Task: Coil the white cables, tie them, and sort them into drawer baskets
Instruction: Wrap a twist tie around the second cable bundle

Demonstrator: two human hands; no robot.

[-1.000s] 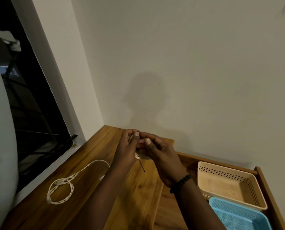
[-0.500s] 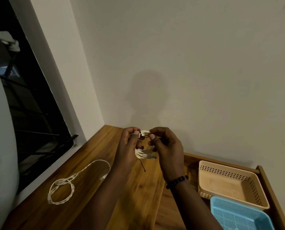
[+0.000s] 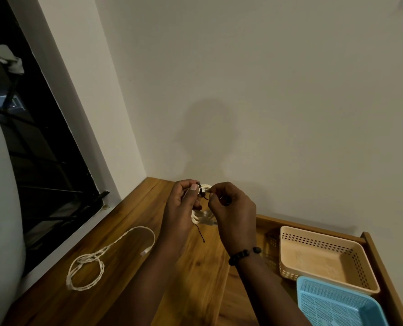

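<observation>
Both hands, left (image 3: 184, 203) and right (image 3: 231, 205), grip one coiled cable (image 3: 201, 215) above the desk's back edge, tie (image 3: 201, 196) half fastened. Second cable (image 3: 87, 269) lies loose near the left edge; baskets (image 3: 322, 236) look empty.

Dim, warm light from behind; head shadow on wall (image 3: 266, 90); window (image 3: 31, 137) black; wide-angle bending at edges.

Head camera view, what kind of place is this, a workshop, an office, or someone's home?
Probably a room in a home. A wooden desktop fills a corner between a plain painted wall and a dark window, and an open drawer holds a beige basket and a blue basket.
</observation>
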